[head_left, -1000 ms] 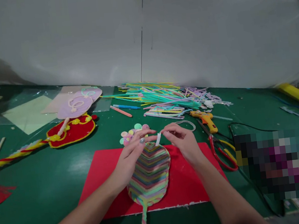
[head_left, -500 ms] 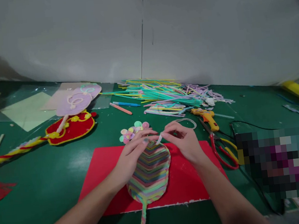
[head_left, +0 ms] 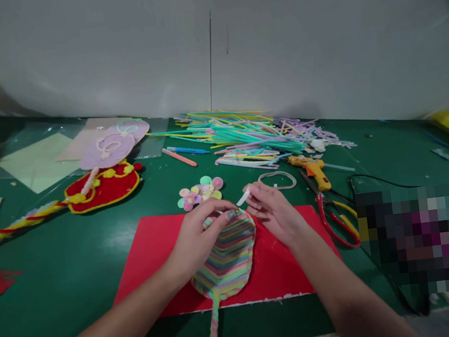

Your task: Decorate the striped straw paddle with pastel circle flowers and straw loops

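The right hand pinches a small white strip between thumb and fingertips, just above the top edge of a striped fan. The left hand has its thumb and fingers drawn together at the fan's upper end; whether they grip anything small is unclear. The fan lies on a red sheet, its twisted handle reaching past the near edge. Just beyond the sheet sits a cluster of pastel discs. To the right are an orange glue gun and red-handled scissors. Farther back lies a pile of coloured stems; to the left, a red-and-yellow fan rests partly under a lilac one.
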`<state>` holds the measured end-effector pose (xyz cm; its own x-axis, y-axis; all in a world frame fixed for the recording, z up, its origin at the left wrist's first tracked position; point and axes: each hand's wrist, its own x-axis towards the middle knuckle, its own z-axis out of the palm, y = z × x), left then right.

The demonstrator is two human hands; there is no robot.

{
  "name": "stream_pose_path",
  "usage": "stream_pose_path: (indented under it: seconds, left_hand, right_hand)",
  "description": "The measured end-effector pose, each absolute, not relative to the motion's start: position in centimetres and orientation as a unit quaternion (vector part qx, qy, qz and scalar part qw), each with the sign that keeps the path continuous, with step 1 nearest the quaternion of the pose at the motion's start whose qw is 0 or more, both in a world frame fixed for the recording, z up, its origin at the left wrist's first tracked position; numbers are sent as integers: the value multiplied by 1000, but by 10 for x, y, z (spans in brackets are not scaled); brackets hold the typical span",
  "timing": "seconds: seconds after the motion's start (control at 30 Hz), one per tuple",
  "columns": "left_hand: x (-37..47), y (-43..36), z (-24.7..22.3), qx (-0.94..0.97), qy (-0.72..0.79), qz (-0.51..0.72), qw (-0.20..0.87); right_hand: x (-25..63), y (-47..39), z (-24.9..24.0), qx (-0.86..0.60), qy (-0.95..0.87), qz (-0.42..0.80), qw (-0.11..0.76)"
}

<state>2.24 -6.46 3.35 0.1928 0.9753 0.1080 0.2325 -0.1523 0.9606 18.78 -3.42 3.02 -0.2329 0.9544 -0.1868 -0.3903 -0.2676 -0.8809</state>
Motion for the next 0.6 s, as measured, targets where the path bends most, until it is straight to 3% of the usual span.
stream_pose_path:
  seconds: [0.1,0.27,0.6]
  left_hand:
    - [22,-64,32,575,446,419,544]
    - [17,-62,31,423,314,425,736]
    - [10,-60,39,386,298,413,770]
  right_hand:
    - [185,-36,30,-407,-432,621,513]
    - [187,-44,36,-366,-637,376,564]
    - [194,-50,36,-301,-734,319,518]
